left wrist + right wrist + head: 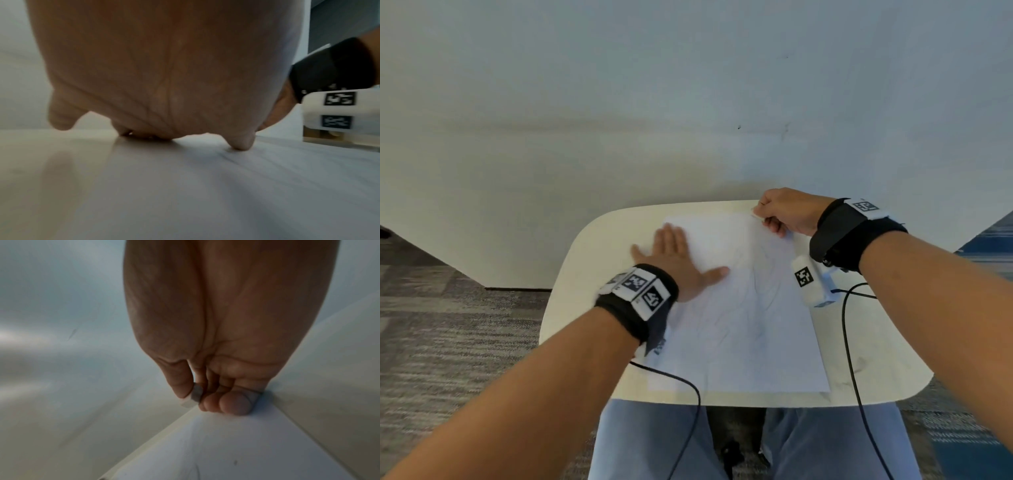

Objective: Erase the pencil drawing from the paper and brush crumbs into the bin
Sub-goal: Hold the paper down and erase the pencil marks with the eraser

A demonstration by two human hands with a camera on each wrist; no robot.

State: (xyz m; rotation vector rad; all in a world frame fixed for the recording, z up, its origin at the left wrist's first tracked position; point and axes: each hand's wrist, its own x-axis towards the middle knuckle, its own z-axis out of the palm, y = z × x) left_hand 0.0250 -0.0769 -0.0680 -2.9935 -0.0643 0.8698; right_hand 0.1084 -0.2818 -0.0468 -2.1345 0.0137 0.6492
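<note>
A white sheet of paper (743, 308) with faint pencil lines lies on a small cream table (585, 274). My left hand (678, 260) lies flat on the sheet's far left part, fingers straight, pressing it down; the left wrist view shows the palm (164, 73) resting on the paper (205, 186). My right hand (777, 212) is at the sheet's far right corner, fingers curled, pinching a small whitish eraser (195, 396) between thumb and fingers at the corner of the paper (226, 451). No bin is in view.
A pale wall (688, 102) stands right behind the table. Black cables (849, 342) run from both wrist units over the table's near edge to my lap. Grey carpet (448, 325) lies to the left, blue flooring to the right.
</note>
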